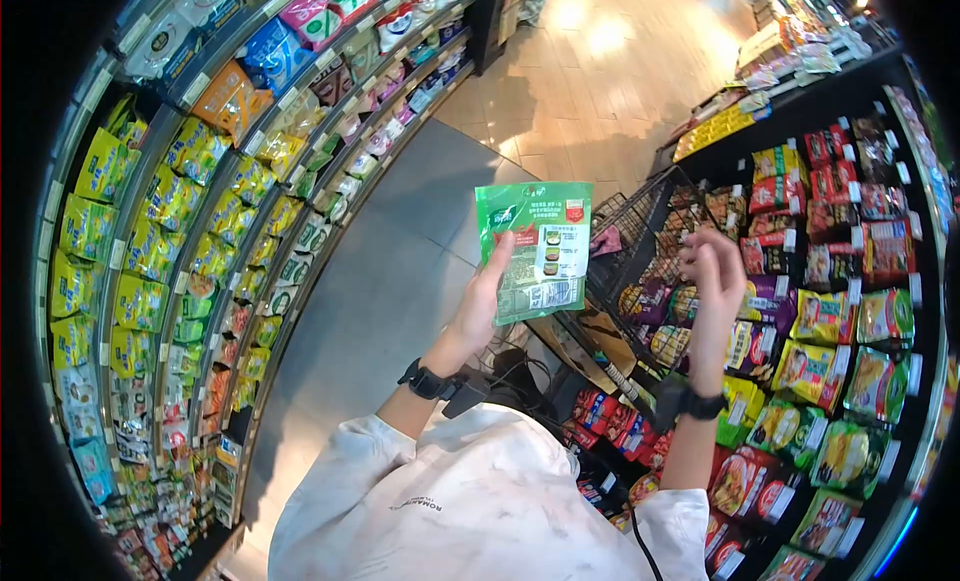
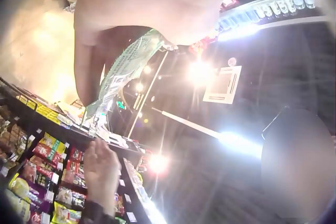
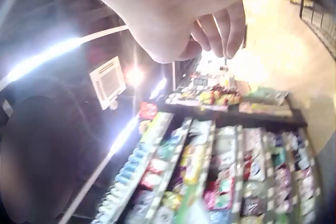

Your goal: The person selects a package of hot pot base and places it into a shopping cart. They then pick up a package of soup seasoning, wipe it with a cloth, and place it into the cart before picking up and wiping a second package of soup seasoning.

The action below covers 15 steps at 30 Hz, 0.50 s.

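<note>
My left hand (image 1: 478,309) grips a green snack packet (image 1: 540,246) by its side edge, thumb across the printed face. The packet is held up in front of the body, its face with small pictures and a barcode toward the head camera. In the left wrist view the packet (image 2: 126,69) shows nearly edge-on under the left hand (image 2: 147,3). My right hand (image 1: 718,266) is raised to the right, apart from the packet, with fingers loosely bent and nothing in them. The right wrist view shows that hand (image 3: 184,19) with its fingers hanging loosely.
A curved shelf rack (image 1: 170,266) with rows of yellow and green packets stands at the left. On the right is a rack of bagged foods (image 1: 815,371). A wire shopping basket or cart (image 1: 640,236) stands beyond the hands, before a wooden floor (image 1: 600,91).
</note>
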### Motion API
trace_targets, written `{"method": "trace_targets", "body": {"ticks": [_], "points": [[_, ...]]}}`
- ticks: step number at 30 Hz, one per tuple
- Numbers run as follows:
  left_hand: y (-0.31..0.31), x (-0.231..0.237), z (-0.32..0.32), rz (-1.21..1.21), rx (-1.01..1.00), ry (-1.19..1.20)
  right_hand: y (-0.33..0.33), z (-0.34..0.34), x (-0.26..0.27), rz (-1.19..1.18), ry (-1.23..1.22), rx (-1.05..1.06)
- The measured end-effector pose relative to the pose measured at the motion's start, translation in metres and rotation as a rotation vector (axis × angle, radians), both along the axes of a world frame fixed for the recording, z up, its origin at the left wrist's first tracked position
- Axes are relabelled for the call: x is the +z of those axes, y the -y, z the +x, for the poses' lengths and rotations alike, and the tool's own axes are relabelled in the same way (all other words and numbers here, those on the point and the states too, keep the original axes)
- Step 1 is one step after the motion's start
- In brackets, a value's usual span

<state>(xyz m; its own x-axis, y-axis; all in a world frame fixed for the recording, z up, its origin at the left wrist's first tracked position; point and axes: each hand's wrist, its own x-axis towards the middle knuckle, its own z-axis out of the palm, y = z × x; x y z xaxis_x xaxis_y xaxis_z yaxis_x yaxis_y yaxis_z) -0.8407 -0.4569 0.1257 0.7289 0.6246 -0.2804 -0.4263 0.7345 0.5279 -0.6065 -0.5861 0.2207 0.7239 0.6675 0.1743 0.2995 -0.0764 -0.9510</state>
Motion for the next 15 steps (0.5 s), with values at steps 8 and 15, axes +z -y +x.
{"method": "trace_targets", "body": {"ticks": [8,15], "points": [[-0.037,-0.017,0.047,-0.185,0.245,0.034,-0.056,0.297,-0.344,-0.557,-0.358,0.124],[-0.054,-0.044,0.068,-0.2,0.388,-0.137,-0.075,0.261,-0.575,-0.887,0.749,0.491]]}}
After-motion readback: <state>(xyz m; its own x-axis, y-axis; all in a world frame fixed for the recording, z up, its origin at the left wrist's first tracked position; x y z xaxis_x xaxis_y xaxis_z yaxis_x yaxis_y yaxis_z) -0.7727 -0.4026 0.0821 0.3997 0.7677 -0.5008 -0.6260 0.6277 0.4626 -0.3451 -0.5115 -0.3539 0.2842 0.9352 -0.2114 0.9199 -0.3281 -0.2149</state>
